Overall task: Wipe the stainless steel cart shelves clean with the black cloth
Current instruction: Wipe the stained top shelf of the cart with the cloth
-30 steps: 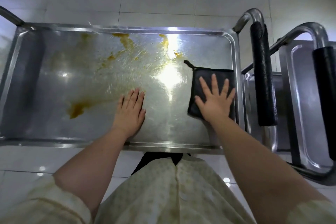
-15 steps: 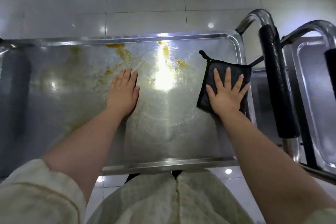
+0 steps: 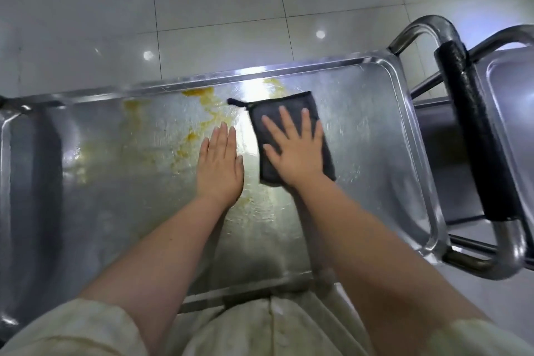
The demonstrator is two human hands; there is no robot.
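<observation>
The top shelf of the stainless steel cart (image 3: 375, 130) fills the middle of the head view. Yellow-orange stains (image 3: 199, 113) smear its far middle and left. A black cloth (image 3: 289, 107) with a small hanging loop lies flat near the shelf's far middle. My right hand (image 3: 297, 150) presses flat on the cloth, fingers spread and straight. My left hand (image 3: 219, 165) rests flat on the bare steel just left of the cloth, fingers together, beside the stains.
The cart's steel handle with a black foam grip (image 3: 474, 136) rises at the right end. A second steel cart (image 3: 511, 89) stands beyond it on the right. Glossy white floor tiles (image 3: 202, 9) lie past the far rim. A lower shelf (image 3: 450, 159) shows under the handle.
My right hand has slid the black cloth leftward from the shelf's right rim to its far middle. My left hand now lies close beside the cloth. The view shifted.
</observation>
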